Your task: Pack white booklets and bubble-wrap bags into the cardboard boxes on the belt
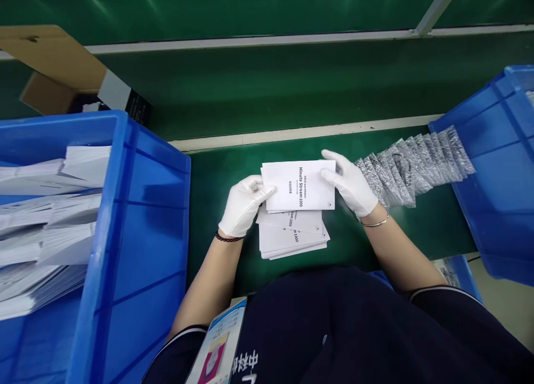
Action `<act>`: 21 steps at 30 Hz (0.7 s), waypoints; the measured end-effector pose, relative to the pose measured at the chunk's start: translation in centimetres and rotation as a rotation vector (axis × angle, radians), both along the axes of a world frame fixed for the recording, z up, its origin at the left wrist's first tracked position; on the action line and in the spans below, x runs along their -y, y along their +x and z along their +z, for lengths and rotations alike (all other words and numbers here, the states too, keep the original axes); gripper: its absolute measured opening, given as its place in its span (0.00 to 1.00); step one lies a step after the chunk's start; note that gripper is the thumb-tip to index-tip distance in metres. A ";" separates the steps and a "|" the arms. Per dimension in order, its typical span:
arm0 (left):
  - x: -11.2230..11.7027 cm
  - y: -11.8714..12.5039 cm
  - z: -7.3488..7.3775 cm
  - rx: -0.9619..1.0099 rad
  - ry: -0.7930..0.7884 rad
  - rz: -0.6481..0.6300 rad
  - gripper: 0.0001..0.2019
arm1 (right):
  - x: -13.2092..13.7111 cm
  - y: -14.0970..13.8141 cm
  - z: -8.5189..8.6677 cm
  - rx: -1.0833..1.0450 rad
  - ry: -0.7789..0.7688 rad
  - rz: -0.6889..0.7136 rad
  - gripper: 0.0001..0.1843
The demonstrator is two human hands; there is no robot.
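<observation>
Both my hands wear white gloves. My left hand pinches the left edge of a white printed instruction booklet, its thumb on top. On the right side, my right hand holds the same booklet, thumb over the cover and index finger stretched past the upper corner. The cover reads "Minute Stream 1000", and another sheet or booklet edge shows just beneath it. Below, a loose stack of matching booklets lies on the green bench, partly covered by the held one.
Silvery clear plastic packets overlap in a row on the green bench. A blue bin with stacked white papers stands left, another blue bin right. Behind the left bin is an open cardboard box.
</observation>
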State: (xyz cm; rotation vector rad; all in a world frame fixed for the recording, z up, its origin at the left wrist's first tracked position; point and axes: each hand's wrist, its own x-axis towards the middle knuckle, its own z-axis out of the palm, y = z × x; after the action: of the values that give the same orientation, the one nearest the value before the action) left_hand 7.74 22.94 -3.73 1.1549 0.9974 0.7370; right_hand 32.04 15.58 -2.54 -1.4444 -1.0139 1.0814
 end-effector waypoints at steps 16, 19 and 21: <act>-0.3 -0.4 -1.1 0.231 -0.106 -0.014 0.17 | 1.2 -0.8 -1.5 0.252 -0.151 -0.263 0.15; -0.6 -0.4 -1.4 0.256 -0.068 0.005 0.14 | 1.0 -0.6 -1.7 0.136 -0.117 -0.337 0.15; -0.7 -0.4 -1.5 0.204 -0.031 0.027 0.13 | 0.8 -0.4 -1.8 0.085 -0.119 -0.334 0.16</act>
State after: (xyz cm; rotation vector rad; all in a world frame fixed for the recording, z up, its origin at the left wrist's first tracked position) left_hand 7.32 23.69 -5.26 1.0189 0.8515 0.8404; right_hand 31.60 14.74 -4.35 -1.6976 -0.7413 0.8531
